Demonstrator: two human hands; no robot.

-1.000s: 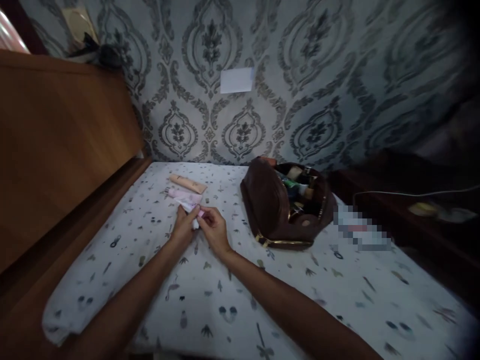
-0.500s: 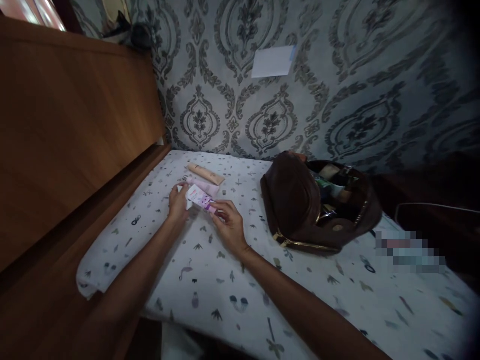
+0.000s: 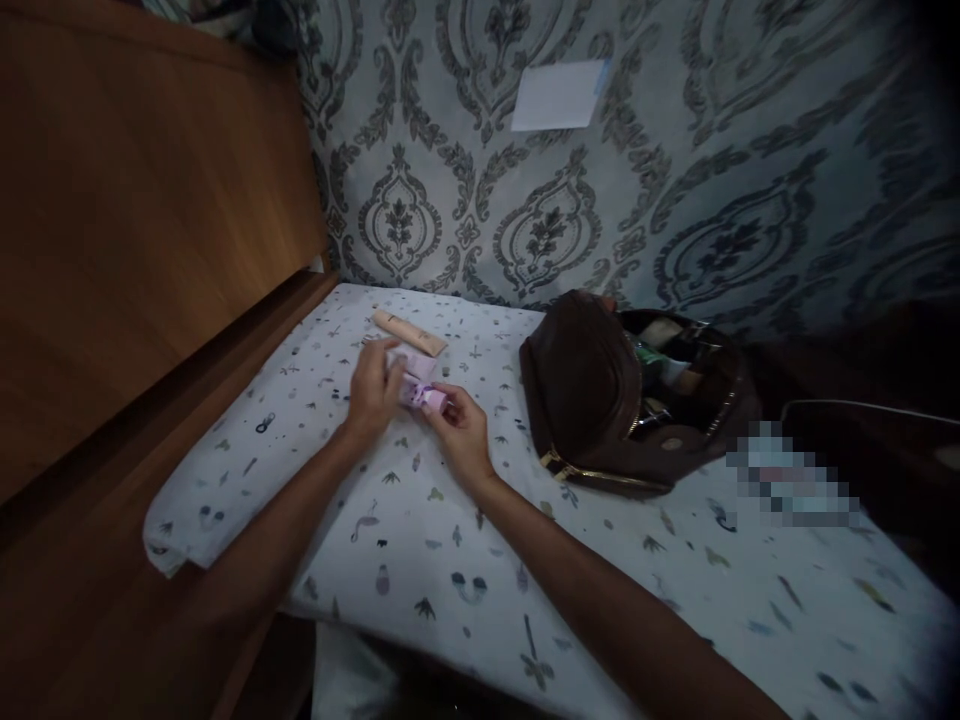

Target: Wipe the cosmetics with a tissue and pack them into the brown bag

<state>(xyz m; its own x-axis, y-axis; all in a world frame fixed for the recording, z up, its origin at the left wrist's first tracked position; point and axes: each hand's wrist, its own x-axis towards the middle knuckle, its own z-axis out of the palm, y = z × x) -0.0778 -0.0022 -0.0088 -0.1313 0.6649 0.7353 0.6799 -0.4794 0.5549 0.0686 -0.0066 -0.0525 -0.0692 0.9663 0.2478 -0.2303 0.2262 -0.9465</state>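
My right hand (image 3: 461,432) is closed on a purple and white squeeze tube (image 3: 430,397), pinching its lower end between thumb and fingers. Curled over the other end of that tube is my left hand (image 3: 370,390). Its fingers are slightly blurred, and what they hold is hidden. Just behind the held tube lies a pale pink tube (image 3: 420,366), partly covered by the left hand. Farther back, a beige tube (image 3: 409,332) rests flat on the patterned cloth.
A brown zip bag (image 3: 577,390) stands open on the right, filled with several small items. White printed cloth (image 3: 450,530) covers the surface. A wooden panel (image 3: 165,180) rises at left, patterned wallpaper (image 3: 405,210) behind. A pixelated item (image 3: 795,475) lies at far right.
My left hand has moved up and right, over the far end of the purple tube. A white piece seen by its fingers earlier is now hidden. My view has shifted slightly.
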